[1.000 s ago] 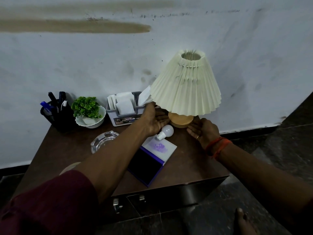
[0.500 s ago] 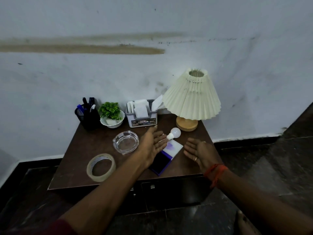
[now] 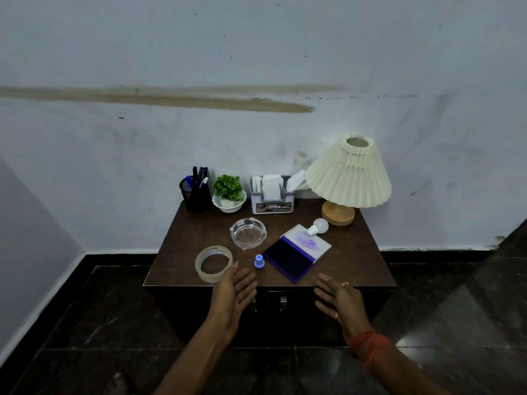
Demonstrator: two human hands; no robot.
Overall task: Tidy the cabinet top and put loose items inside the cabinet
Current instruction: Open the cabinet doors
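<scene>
Now we hold one left hand (image 3: 232, 295) and one right hand (image 3: 339, 302), fingers spread and empty, before the dark cabinet (image 3: 356, 269). Beyond our left fingertips lie one tape roll (image 3: 214, 263), one blue cap (image 3: 259, 262) and one ashtray (image 3: 248, 233); between the hands lies one open ink pad (image 3: 296, 256), with one bulb (image 3: 318, 226) beyond. The door handles are dim.

one lamp (image 3: 347, 174), one bulb (image 3: 318, 226), two hands (image 3: 234, 292)

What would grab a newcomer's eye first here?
The pleated lamp at the cabinet's back right corner stands out, with a loose bulb lying by its base. Nearer the front lie an open purple ink pad, a tape roll and a glass ashtray.
</scene>
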